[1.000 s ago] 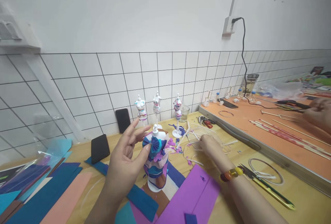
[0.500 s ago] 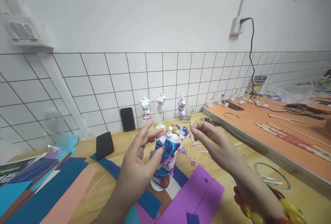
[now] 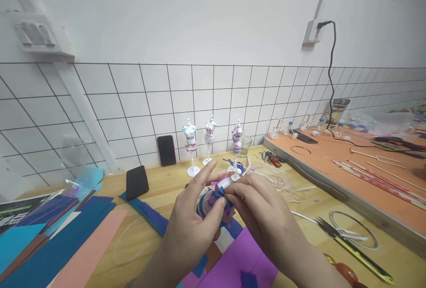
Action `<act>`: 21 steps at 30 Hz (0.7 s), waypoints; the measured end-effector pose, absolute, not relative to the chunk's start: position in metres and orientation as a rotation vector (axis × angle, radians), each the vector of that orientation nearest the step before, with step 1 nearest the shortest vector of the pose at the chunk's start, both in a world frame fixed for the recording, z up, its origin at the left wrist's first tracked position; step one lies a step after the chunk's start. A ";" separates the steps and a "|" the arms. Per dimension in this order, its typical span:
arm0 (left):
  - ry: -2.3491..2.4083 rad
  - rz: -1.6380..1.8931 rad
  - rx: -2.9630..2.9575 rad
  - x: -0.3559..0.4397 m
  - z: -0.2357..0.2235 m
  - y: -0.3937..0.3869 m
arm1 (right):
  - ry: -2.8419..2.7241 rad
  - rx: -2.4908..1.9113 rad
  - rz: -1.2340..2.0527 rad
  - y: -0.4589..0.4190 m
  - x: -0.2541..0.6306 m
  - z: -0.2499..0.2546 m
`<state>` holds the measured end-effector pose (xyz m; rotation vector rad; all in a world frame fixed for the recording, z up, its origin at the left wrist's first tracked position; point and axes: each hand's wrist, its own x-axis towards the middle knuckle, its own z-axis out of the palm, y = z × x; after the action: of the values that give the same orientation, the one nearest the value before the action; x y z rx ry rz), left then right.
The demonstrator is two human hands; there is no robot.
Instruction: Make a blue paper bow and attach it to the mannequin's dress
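Note:
A small white dress-form figurine (image 3: 205, 207), dressed in blue, purple and white paper, leans to the right between my hands. My left hand (image 3: 196, 219) is closed round its left side, thumb at the front and fingers behind. My right hand (image 3: 262, 203) pinches at the figurine's upper chest, its fingertips against a folded blue paper piece (image 3: 218, 191). My fingers hide much of that piece and the bodice. Beneath them, purple paper (image 3: 238, 263) lies on the wooden table. Three similar dress forms, a left one (image 3: 190, 137), a middle one (image 3: 210, 130) and a right one (image 3: 237, 138), stand behind.
Coloured paper strips (image 3: 73, 234) cover the left side. Two phones are at the back left, one lying (image 3: 137, 182), one leaning on the wall (image 3: 166, 150). Thin white strips (image 3: 282, 186) and a yellow-edged tool with dark tips (image 3: 357, 252) lie right. An orange tabletop (image 3: 328, 155) adjoins.
My right hand has come left and down onto the figurine. The figurine has gone from upright to tilted right, its blue fan-shaped bow now mostly covered. The yellow-edged tool has come into view.

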<state>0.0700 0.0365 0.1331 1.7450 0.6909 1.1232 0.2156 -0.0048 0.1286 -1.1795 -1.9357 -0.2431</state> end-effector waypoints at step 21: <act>0.733 1.109 1.726 0.067 0.137 0.036 | -2.002 -1.187 -0.204 -0.006 0.218 0.136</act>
<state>0.0675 0.0360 0.1372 1.7258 0.7328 1.1086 0.2184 -0.0064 0.1357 -1.1867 -2.0022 -0.2037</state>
